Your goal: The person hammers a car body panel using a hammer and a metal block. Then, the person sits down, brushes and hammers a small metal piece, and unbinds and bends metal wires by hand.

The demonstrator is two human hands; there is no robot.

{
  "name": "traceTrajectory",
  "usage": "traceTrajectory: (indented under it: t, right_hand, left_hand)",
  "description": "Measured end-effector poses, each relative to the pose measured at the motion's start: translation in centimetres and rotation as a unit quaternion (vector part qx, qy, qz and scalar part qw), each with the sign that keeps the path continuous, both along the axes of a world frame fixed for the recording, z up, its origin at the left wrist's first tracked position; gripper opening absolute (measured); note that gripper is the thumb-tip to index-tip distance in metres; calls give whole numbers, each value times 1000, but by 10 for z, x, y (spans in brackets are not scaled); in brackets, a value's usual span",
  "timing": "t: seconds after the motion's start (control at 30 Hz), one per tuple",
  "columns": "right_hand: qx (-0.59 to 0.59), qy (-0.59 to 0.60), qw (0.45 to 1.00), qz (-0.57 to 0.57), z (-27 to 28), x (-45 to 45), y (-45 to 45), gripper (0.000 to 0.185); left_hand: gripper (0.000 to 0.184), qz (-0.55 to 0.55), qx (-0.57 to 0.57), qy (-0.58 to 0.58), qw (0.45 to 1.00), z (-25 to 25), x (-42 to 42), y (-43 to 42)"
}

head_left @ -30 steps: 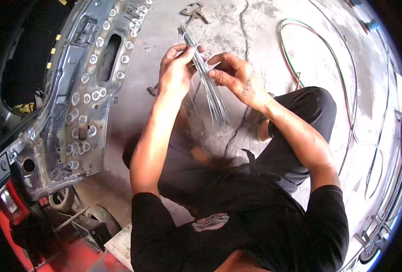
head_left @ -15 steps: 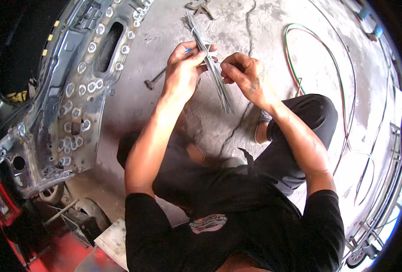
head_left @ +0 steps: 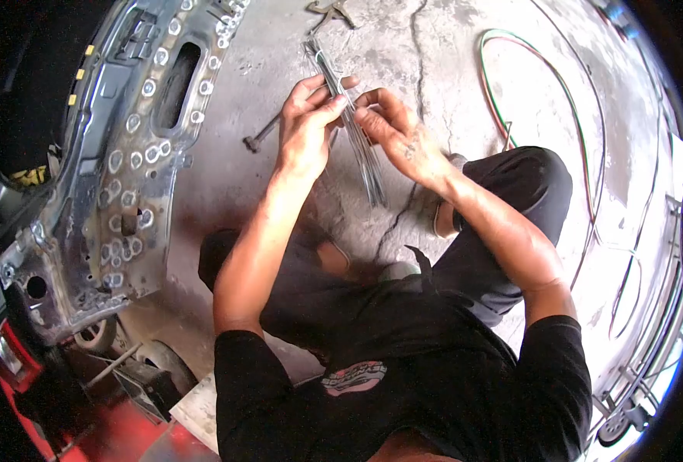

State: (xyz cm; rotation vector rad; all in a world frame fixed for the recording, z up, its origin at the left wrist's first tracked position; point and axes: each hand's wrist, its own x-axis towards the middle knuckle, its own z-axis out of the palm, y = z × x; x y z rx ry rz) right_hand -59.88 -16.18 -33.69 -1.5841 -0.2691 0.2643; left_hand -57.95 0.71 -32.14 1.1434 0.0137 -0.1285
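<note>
A bundle of thin silvery wires or rods (head_left: 366,165) slants across the space between my hands, its upper end tied with a thin strand. My left hand (head_left: 311,127) is wrapped round the bundle's upper half, thumb on top. My right hand (head_left: 399,135) pinches at the bundle's right side, just below the left thumb; the fingertips partly hide what they grip. Beyond the bundle's top, a metal clamp-like tool (head_left: 332,14) lies on the concrete floor. A hammer-like tool (head_left: 252,144) lies left of my left hand, its far end hidden behind that hand.
A bare metal vehicle body panel (head_left: 137,162) with many round weld marks stands at the left. Green and red hoses (head_left: 484,73) loop over the floor at the right. Small wheels (head_left: 164,358) and red metalwork (head_left: 110,431) are at the lower left.
Compared with half a second ago, the bundle and both hands sit slightly lower in view, and my right hand is closer against the bundle. The hammer-like tool shows more than a second ago.
</note>
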Motion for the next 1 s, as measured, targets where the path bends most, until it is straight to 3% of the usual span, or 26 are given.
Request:
traceTrajectory:
  t: [0.1, 0.23, 0.33, 0.4, 0.6, 0.67, 0.77, 0.97, 1.0]
  right_hand:
    - [95, 117, 987, 54, 0, -10, 7, 44]
    - [17, -33, 999, 4, 2, -11, 4, 39]
    - [2, -11, 999, -39, 18, -13, 3, 38]
    - [-32, -57, 996, -64, 7, -14, 7, 36]
    - [-89, -128, 986, -59, -8, -17, 3, 37]
    - [-71, -91, 992, -58, -1, -16, 2, 36]
    - [-53, -50, 995, -60, 7, -13, 1, 37]
    - [-41, -16, 998, -34, 12, -10, 2, 41]
    - [-45, 0, 999, -29, 15, -10, 1, 43]
  left_hand:
    - [33, 15, 27, 6, 1000, -1, 1, 1]
    - [22, 11, 128, -14, 992, 5, 6, 10]
    - [19, 67, 250, -62, 964, 9, 9, 14]
    - [18, 88, 300, -78, 947, 10, 11, 18]
    - [12, 31, 340, -28, 940, 7, 14, 19]
    - [11, 27, 332, -35, 942, 2, 16, 22]
    - [11, 52, 386, -71, 918, 2, 17, 18]
    - [13, 91, 573, -176, 795, -2, 20, 22]
    - [11, 93, 558, -167, 808, -3, 20, 22]
